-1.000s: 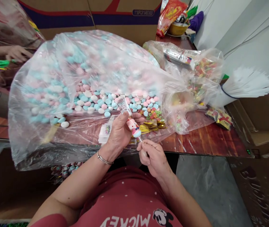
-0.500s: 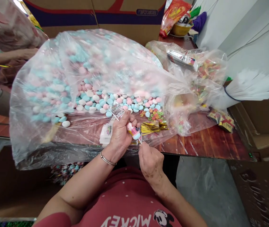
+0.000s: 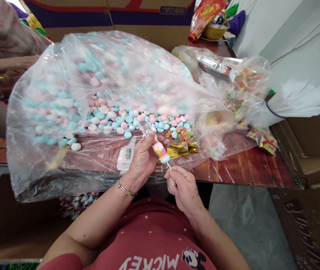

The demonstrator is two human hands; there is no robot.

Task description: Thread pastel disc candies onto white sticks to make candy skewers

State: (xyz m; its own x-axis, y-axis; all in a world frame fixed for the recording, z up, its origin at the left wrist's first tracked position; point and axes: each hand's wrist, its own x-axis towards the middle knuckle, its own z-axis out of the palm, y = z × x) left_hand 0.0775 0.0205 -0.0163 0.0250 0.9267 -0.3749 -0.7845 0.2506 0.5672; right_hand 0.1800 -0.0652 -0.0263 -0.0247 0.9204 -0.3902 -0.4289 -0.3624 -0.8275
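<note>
My left hand (image 3: 145, 155) is closed around a small printed plastic bag (image 3: 146, 128) with a candy stick (image 3: 161, 150) inside it. Pink and yellow show on the candy stick, and a pale blue piece sits at its lower end. From that end a thin white stick runs down to my right hand (image 3: 181, 183), whose fingertips pinch it. To the left of my left hand lies a stack of flat printed bags (image 3: 125, 159). Gold twist ties (image 3: 177, 150) lie just to its right, below a small heap of ring candies (image 3: 181, 134).
A large clear plastic bag (image 3: 115, 71) of pink, blue and white candies covers much of the table (image 3: 250, 165). Bagged ring candies (image 3: 250, 80) and a bundle of white sticks (image 3: 298, 101) are on the right. A co-worker's arm (image 3: 8, 63) is at the left.
My left hand has loosened and turned a little, showing more of the candy stick and bag. The right hand still pinches the white stick, slightly further right. The view has shifted slightly.
</note>
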